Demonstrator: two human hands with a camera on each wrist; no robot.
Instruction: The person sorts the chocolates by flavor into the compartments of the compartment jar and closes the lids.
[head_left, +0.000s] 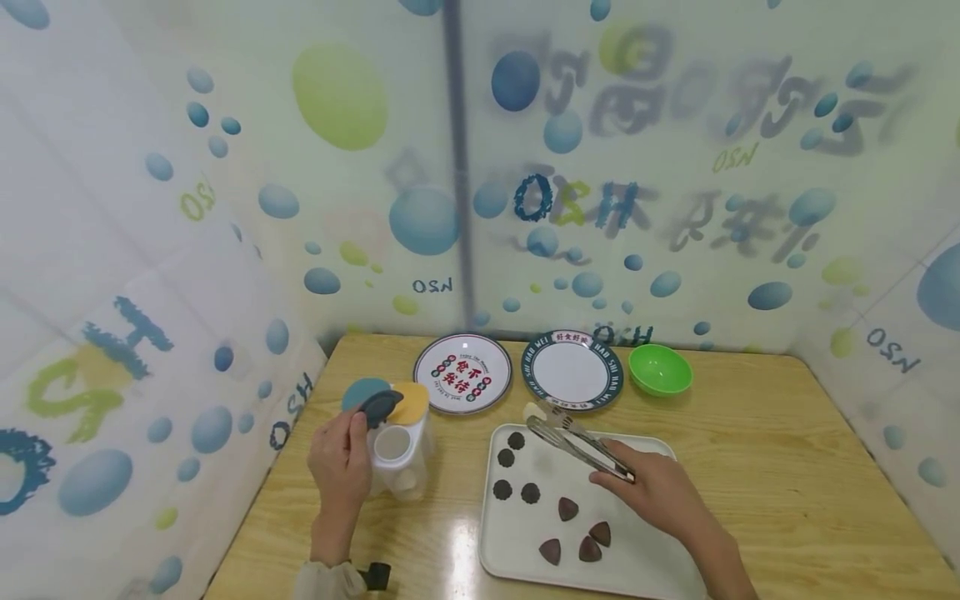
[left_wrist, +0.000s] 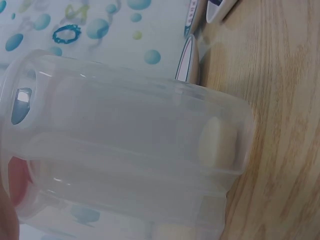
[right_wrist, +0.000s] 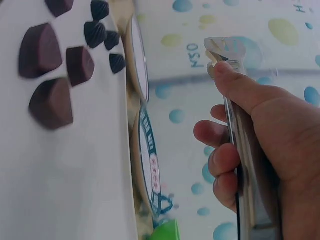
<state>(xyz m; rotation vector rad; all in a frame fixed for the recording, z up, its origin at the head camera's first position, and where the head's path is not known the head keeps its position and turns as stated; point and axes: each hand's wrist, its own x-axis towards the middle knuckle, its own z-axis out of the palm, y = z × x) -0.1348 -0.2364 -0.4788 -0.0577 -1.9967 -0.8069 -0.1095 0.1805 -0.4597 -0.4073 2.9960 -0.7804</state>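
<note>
Head view: around seven o'clock, the dark lid (head_left: 381, 407) of a container (head_left: 408, 465) is pinched by the left hand (head_left: 342, 458). Left wrist: a pale piece (left_wrist: 218, 143) is seen inside, at four o'clock. Right wrist: around three, tongs (right_wrist: 245, 140) are gripped by the right hand (right_wrist: 275, 125).

The translucent container (left_wrist: 115, 115) stands upright, pale lumps (left_wrist: 218, 143) inside; the left hand (head_left: 341, 458) holds its dark lid (head_left: 381, 407) raised. Right of the container, the right hand (head_left: 660, 490) holds tongs (right_wrist: 257, 185), a pale piece (head_left: 534, 411) at their tips.
</note>
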